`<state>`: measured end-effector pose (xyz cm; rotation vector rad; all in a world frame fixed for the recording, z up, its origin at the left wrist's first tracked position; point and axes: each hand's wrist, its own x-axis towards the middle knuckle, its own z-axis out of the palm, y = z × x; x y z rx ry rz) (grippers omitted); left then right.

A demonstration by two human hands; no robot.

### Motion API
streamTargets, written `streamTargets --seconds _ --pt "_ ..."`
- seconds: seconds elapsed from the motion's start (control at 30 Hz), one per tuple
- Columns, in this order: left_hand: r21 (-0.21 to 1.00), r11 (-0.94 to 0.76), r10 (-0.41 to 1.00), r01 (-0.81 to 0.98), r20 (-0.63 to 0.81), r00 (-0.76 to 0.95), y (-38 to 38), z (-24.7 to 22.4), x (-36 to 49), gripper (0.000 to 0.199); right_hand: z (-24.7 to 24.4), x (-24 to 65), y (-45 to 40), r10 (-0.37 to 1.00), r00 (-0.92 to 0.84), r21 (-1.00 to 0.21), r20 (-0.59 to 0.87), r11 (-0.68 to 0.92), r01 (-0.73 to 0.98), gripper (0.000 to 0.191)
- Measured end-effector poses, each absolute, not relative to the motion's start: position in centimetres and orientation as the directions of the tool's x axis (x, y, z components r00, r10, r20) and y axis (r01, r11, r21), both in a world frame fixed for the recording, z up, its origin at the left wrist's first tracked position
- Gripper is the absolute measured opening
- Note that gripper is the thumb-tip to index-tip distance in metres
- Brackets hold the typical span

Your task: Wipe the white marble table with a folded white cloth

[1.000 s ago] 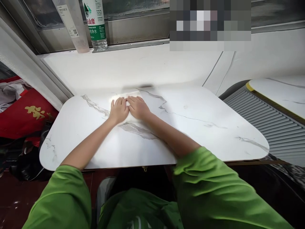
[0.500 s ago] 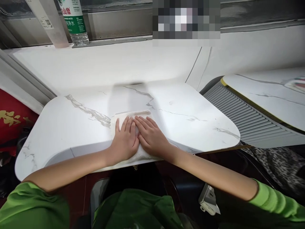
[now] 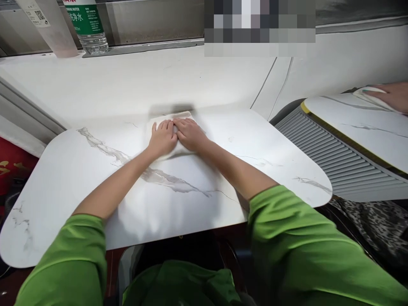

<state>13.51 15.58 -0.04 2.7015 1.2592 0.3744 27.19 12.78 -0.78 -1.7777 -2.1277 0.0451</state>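
A folded white cloth [image 3: 188,115] lies near the wall-side edge of a white marbled table [image 3: 70,170]. Flat on its left part rests my left hand [image 3: 162,139], fingers stretched forward. My right hand [image 3: 190,135] presses on the cloth close beside it, also flat, and the two hands touch near the thumbs and index fingers. Both palms are hidden against the cloth.
On the ledge at the back left stand a water bottle with a green label [image 3: 86,25] and a frosted bottle [image 3: 57,34]. At the right, another person's hand [image 3: 393,95] rests on a white cloth on a second table [image 3: 366,123].
Both my hands and the cloth have moved forward, from the near edge toward the wall. The other person's hand has come into view at the right. The view has shifted slightly.
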Motion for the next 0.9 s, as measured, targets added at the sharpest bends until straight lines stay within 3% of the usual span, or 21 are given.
streamTargets --seconds 0.2,0.47,0.77,0.9 --pt "0.239 -0.608 0.794 0.757 0.189 0.578 19.4 -0.1 15.3 0.048 -0.9 28.6 17.0 0.954 -0.11 -0.257 0.279 0.185 0.949 0.052" --pt "0.219 -0.626 0.779 0.748 0.159 0.606 18.1 0.0 14.7 0.05 -1.0 28.2 15.5 0.965 -0.06 -0.254 0.255 0.127 0.959 0.054" --pt "0.185 -0.624 0.781 0.759 0.158 0.604 7.7 -0.3 13.8 0.055 -1.6 28.2 5.7 0.943 -0.178 -0.242 0.282 0.25 0.938 0.057" --pt "0.183 -0.694 0.72 0.697 0.17 0.673 1.6 -0.4 13.7 0.056 -2.0 29.3 -0.9 0.917 -0.26 -0.207 0.302 0.33 0.921 0.058"
